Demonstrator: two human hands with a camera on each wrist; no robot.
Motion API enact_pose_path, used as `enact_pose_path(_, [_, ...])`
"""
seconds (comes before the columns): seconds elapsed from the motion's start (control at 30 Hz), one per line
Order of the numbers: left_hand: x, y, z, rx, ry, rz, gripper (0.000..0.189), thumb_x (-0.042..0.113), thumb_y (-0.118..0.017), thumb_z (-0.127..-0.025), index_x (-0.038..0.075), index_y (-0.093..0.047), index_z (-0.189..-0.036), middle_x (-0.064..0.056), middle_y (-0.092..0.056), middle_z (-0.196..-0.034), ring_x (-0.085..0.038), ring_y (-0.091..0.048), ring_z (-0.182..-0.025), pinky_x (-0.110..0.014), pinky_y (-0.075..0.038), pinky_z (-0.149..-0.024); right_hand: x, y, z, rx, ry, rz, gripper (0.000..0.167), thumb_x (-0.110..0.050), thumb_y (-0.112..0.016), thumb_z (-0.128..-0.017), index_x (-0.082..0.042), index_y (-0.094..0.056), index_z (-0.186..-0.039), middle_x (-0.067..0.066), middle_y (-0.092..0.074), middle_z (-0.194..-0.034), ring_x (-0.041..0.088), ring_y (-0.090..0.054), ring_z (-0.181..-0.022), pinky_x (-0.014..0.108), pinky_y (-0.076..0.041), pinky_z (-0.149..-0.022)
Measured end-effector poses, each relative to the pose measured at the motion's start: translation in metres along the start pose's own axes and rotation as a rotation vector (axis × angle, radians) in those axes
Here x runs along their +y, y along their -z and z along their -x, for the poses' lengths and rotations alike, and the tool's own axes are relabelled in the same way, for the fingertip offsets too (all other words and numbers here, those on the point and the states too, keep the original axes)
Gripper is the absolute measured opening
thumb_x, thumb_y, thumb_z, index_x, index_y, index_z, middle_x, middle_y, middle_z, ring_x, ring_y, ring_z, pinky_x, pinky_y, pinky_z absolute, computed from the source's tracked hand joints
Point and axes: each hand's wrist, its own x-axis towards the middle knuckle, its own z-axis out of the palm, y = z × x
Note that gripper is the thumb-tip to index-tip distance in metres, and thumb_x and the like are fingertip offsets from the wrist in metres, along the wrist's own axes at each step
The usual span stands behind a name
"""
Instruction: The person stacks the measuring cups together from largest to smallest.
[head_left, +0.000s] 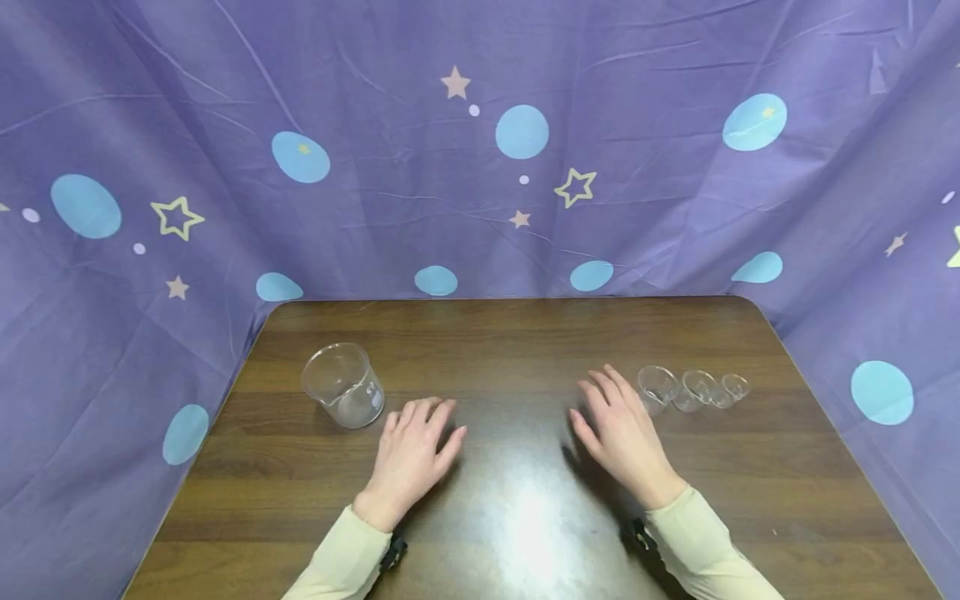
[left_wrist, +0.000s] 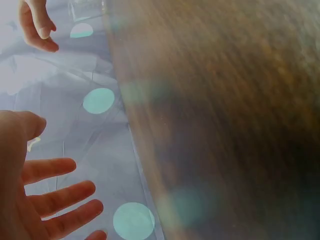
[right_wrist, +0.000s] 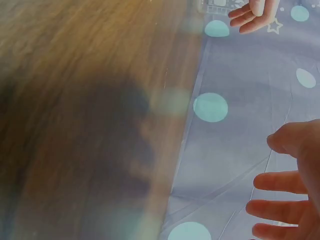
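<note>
Over the left part of the table my left hand (head_left: 408,457) is held with its fingers loosely extended and nothing in them. A large clear glass beaker (head_left: 337,375) with white printing stands just beyond it, to the left. My right hand (head_left: 624,437) hovers over the right part, fingers spread, holding nothing. Close beside its fingers, a row of three small clear beakers runs to the right: the largest (head_left: 657,390), a middle one (head_left: 695,392) and the smallest (head_left: 732,390). In the left wrist view the left fingers (left_wrist: 62,197) are spread apart; the right fingers (right_wrist: 280,182) look alike in the right wrist view.
The brown wooden table (head_left: 495,350) has rounded far corners. A purple curtain (head_left: 390,108) with blue spots and stars hangs behind it and along both sides. Bright glare lies on the near middle of the tabletop.
</note>
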Motion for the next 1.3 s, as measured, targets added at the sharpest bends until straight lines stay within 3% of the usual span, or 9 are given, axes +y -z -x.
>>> enact_pose_path(0.23, [-0.003, 0.004, 0.003, 0.083, -0.015, 0.023, 0.032, 0.035, -0.068, -0.098, 0.011, -0.074, -0.118, -0.006, -0.074, -0.106, -0.029, -0.069, -0.094, -0.046, -0.054, -0.072, -0.008, -0.001, -0.009, -0.021, 0.031, -0.014, 0.038, -0.024, -0.071, -0.092, 0.004, -0.068, -0.118, 0.021, -0.068, -0.116, 0.042, -0.063, -0.110, 0.057, -0.052, -0.096])
enact_pose_path(0.47, [-0.013, 0.012, 0.006, 0.258, -0.032, 0.062, 0.022, 0.027, -0.066, -0.095, 0.009, -0.076, -0.105, -0.005, -0.074, -0.094, -0.027, -0.070, -0.080, -0.045, -0.058, -0.062, -0.021, -0.004, -0.025, -0.078, 0.054, -0.024, 0.038, -0.026, -0.071, -0.094, 0.001, -0.068, -0.120, 0.015, -0.070, -0.111, 0.035, -0.065, -0.099, 0.050, -0.054, -0.090])
enact_pose_path(0.7, [-0.028, 0.027, 0.011, 0.394, 0.026, 0.130, 0.019, 0.025, -0.060, -0.098, 0.010, -0.073, -0.096, -0.004, -0.072, -0.086, -0.024, -0.067, -0.075, -0.045, -0.055, -0.057, -0.041, -0.012, -0.043, -0.103, 0.113, -0.042, 0.036, -0.027, -0.070, -0.096, -0.001, -0.068, -0.121, 0.011, -0.072, -0.109, 0.032, -0.068, -0.099, 0.048, -0.057, -0.091])
enact_pose_path(0.83, [-0.041, 0.037, 0.012, 0.507, 0.059, 0.149, 0.019, 0.022, -0.059, -0.096, 0.008, -0.071, -0.092, -0.004, -0.068, -0.081, -0.022, -0.063, -0.070, -0.043, -0.050, -0.053, -0.054, -0.020, -0.055, -0.100, 0.156, -0.056, 0.036, -0.028, -0.070, -0.095, -0.003, -0.068, -0.121, 0.009, -0.073, -0.109, 0.029, -0.070, -0.099, 0.046, -0.058, -0.090])
enact_pose_path(1.03, [-0.069, 0.046, 0.015, 0.624, 0.169, 0.171, 0.016, 0.015, -0.060, -0.094, 0.004, -0.071, -0.093, -0.007, -0.062, -0.079, -0.022, -0.058, -0.068, -0.038, -0.041, -0.058, -0.074, -0.034, -0.074, -0.088, 0.218, -0.087, 0.035, -0.029, -0.072, -0.095, -0.005, -0.068, -0.121, 0.006, -0.073, -0.107, 0.025, -0.070, -0.093, 0.041, -0.060, -0.082])
enact_pose_path(1.17, [-0.092, 0.050, 0.020, 0.624, 0.282, 0.188, 0.016, 0.012, -0.059, -0.096, -0.001, -0.068, -0.095, -0.014, -0.061, -0.083, -0.025, -0.056, -0.072, -0.037, -0.038, -0.063, -0.089, -0.045, -0.087, -0.080, 0.267, -0.108, 0.032, -0.030, -0.071, -0.096, -0.007, -0.069, -0.119, 0.004, -0.072, -0.105, 0.023, -0.070, -0.089, 0.038, -0.060, -0.077])
enact_pose_path(1.3, [-0.116, 0.051, 0.023, 0.628, 0.403, 0.229, 0.017, 0.010, -0.057, -0.100, -0.005, -0.064, -0.097, -0.019, -0.059, -0.086, -0.013, -0.050, -0.074, -0.033, -0.037, -0.066, -0.104, -0.057, -0.100, -0.090, 0.292, -0.110, 0.031, -0.032, -0.070, -0.098, -0.009, -0.070, -0.118, 0.002, -0.072, -0.106, 0.020, -0.070, -0.089, 0.035, -0.060, -0.074])
